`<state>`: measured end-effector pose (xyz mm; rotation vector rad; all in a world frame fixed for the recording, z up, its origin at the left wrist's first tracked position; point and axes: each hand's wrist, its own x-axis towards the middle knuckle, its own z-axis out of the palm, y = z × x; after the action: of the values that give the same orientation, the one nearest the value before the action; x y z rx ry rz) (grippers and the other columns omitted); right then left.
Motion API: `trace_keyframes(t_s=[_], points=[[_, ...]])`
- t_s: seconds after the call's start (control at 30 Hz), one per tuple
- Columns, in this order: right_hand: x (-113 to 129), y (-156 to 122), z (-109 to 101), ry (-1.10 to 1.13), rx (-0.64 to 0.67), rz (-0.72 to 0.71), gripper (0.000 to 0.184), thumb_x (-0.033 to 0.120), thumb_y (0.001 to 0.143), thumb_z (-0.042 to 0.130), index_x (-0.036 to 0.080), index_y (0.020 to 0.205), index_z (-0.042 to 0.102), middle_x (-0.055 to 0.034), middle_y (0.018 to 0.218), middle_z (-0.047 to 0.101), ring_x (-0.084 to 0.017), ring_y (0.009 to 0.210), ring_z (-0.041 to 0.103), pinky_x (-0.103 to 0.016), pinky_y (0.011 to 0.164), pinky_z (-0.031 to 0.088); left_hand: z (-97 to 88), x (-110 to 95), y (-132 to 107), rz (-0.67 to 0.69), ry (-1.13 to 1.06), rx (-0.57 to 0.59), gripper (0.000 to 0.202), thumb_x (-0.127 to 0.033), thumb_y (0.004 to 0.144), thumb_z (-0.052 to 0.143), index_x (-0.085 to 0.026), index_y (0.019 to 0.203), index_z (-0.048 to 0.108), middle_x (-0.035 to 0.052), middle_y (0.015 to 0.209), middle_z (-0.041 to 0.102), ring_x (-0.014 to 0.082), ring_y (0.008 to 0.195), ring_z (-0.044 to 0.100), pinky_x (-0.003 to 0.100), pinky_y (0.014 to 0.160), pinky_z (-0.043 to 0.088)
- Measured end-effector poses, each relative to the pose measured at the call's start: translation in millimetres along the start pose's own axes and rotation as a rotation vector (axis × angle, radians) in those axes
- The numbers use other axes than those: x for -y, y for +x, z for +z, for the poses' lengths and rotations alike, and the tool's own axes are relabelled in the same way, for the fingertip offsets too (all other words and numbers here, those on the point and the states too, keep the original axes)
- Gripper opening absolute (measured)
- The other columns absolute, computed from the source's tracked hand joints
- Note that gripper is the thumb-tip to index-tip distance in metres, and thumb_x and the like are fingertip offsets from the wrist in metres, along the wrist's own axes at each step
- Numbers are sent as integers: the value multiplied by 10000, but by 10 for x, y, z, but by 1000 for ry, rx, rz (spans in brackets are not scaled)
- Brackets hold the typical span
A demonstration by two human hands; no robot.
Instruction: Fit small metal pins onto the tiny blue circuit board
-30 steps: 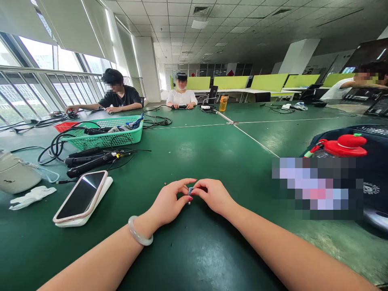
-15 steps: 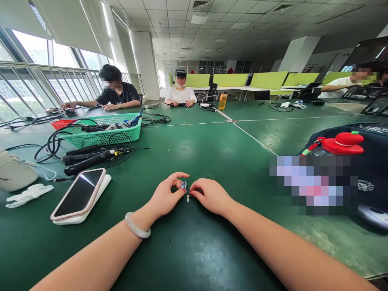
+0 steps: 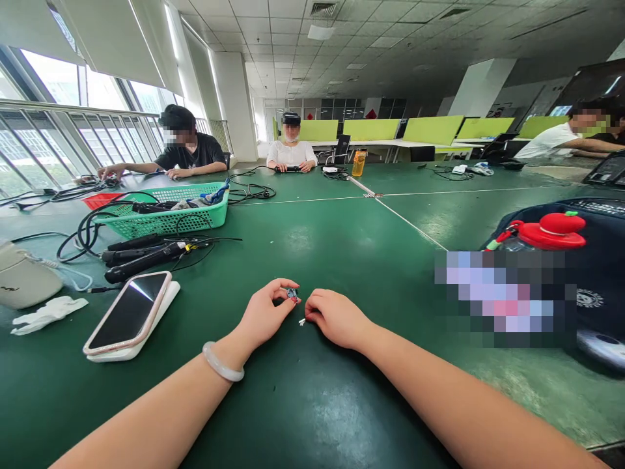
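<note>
My left hand point(image 3: 263, 312) pinches a small blue and grey piece point(image 3: 292, 294), like a tiny circuit board, between thumb and fingers just above the green table point(image 3: 303, 404). Its exact kind is too small to make out. Close by on the right, my right hand point(image 3: 339, 317) has its fingers curled together low over the table. A tiny white piece point(image 3: 301, 322) sticks out to the left from its fingertips. A white bangle point(image 3: 222, 362) is around my left wrist.
At left lie a phone point(image 3: 129, 309) on a white box, black handles point(image 3: 146, 257) with cables, and a green basket point(image 3: 170, 221). A dark bag point(image 3: 598, 260) and a red-capped bottle point(image 3: 551, 231) are on the right. Several people sit around the table.
The blue and grey piece has tilted in my left hand and risen slightly. My right fingertips have come to the white piece, which has swung from upright in view to sideways.
</note>
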<state>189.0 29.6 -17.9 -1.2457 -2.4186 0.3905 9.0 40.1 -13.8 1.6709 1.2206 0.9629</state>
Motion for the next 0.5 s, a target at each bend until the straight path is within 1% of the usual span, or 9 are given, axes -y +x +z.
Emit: trace_keyframes(t_s=[0.1, 0.17, 0.27, 0.33, 0.4, 0.5], points=[[-4, -13, -1, 2, -7, 12, 114, 115, 813, 521, 174, 752, 597, -18, 798, 572, -128, 750, 524, -240, 692, 395, 1, -23, -4, -34, -75, 29, 259, -242, 721, 615, -183, 971, 582, 1, 694, 646, 180, 796, 631, 315, 813, 435], [-4, -14, -10, 17, -29, 31, 120, 105, 809, 507, 175, 765, 596, -18, 812, 578, -123, 750, 529, -232, 690, 399, 8, -48, -17, -72, -186, 74, 276, -244, 715, 636, -177, 977, 579, -5, 684, 636, 164, 754, 623, 297, 774, 437], [-1, -7, -43, -6, -68, 64, 130, 134, 821, 495, 178, 784, 612, -24, 832, 595, -131, 778, 545, -237, 704, 407, 22, -85, -47, -109, -410, 131, 311, -258, 711, 669, -175, 994, 569, 2, 738, 646, 148, 780, 624, 286, 804, 431], [4, -9, -75, -51, -56, 82, 134, 158, 820, 507, 182, 782, 633, -30, 830, 607, -143, 787, 555, -250, 712, 410, 26, -100, -62, -122, -526, 145, 332, -265, 710, 683, -176, 1004, 558, 10, 768, 650, 154, 823, 630, 295, 835, 428], [13, -19, -102, -75, -30, 89, 137, 182, 820, 523, 191, 786, 655, -32, 830, 617, -151, 793, 564, -260, 720, 415, 22, -106, -62, -127, -546, 129, 335, -269, 711, 684, -178, 1006, 552, 10, 769, 649, 162, 845, 634, 295, 835, 430], [39, -41, -117, -41, -17, 61, 116, 248, 825, 562, 208, 848, 669, -25, 852, 628, -156, 825, 574, -268, 749, 425, 4, -98, -39, -102, -423, 55, 301, -253, 715, 663, -175, 982, 550, -13, 692, 631, 170, 862, 640, 282, 824, 422]])
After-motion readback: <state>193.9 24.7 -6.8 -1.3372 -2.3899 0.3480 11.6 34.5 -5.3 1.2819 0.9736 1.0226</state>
